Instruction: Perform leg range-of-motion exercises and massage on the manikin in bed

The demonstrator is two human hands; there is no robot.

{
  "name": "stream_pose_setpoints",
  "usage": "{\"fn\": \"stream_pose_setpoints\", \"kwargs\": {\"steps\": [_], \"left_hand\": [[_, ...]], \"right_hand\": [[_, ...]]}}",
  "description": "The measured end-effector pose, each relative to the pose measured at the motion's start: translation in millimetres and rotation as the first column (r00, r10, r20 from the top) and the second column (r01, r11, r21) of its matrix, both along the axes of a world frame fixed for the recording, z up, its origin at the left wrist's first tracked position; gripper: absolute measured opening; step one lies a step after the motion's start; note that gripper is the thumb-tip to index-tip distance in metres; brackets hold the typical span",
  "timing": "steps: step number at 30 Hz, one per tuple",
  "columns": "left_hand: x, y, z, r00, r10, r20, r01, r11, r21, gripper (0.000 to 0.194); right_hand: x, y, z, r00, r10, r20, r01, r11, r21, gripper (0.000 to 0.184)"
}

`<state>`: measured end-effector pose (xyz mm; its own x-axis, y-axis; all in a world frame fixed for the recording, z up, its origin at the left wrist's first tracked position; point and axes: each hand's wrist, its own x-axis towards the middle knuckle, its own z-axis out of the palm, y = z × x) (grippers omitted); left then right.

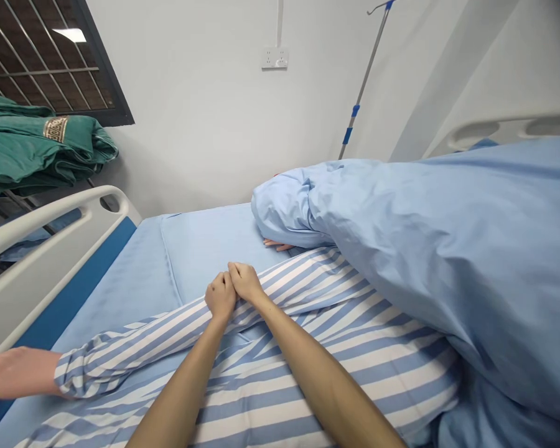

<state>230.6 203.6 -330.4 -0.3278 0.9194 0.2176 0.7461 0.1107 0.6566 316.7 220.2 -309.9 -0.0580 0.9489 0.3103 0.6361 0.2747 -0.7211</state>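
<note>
The left hand (221,296) and right hand (245,281) abutted, fingers tightly curled, atop the blue-and-white striped cloth trouser leg (177,328); whether they gripped cloth was indeterminable. The pale-blue fabric quilt (401,242) lay bunched rightward, presumably for access.

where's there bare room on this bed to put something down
The widest bare patch is the blue sheet bordered by the footboard at left, the wall behind, the quilt at right and the striped trousers in front. It's crowded around the left hand and right hand, where trousers spread, and farther right under the heaped quilt.
</note>
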Motion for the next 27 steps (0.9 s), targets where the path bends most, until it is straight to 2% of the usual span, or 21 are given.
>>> {"fn": "stream_pose_setpoints", "kwargs": {"steps": [3,7,9,11,17,20,23,27], "left_hand": [[5.9,6.3,8.7,0.998,-0.025,0.059,0.023,0.999,0.031,0.035],[21.7,17.0,21.3,0.951,-0.087,0.297,0.032,0.982,0.185,0.033],[29.0,18.2,20.1,0.927,-0.074,0.367,-0.001,0.98,0.2,0.033],[32.6,16.7,14.0,0.931,-0.034,0.363,-0.031,0.985,0.172,0.034],[28.4,15.3,-0.9,0.95,-0.024,0.311,-0.019,0.99,0.137,0.035],[27.1,17.1,-2.6,0.957,-0.026,0.289,-0.017,0.99,0.142,0.035],[27.9,17.1,-4.1,0.965,-0.046,0.26,0.009,0.99,0.142,0.035],[29.3,15.3,-4.3,0.975,-0.039,0.221,0.01,0.991,0.13,0.036]], "right_hand": [[4.1,5.9,-7.8,0.985,-0.003,-0.173,0.006,1.0,0.016,0.044],[8.2,11.9,-9.2,0.91,0.045,-0.412,-0.031,0.999,0.042,0.043],[9.9,13.0,-9.3,0.87,0.044,-0.492,-0.034,0.999,0.028,0.041],[10.3,13.3,-10.7,0.86,0.025,-0.51,-0.022,1.0,0.012,0.041],[5.6,12.5,-10.3,0.938,-0.042,-0.344,0.048,0.999,0.009,0.043],[9.3,12.0,-0.8,0.99,-0.059,-0.13,0.057,0.998,-0.02,0.042],[18.3,9.6,7.0,0.998,-0.004,0.059,0.004,1.0,0.012,0.04],[27.6,4.8,3.3,1.0,0.005,0.027,-0.005,1.0,0.007,0.041]]}}
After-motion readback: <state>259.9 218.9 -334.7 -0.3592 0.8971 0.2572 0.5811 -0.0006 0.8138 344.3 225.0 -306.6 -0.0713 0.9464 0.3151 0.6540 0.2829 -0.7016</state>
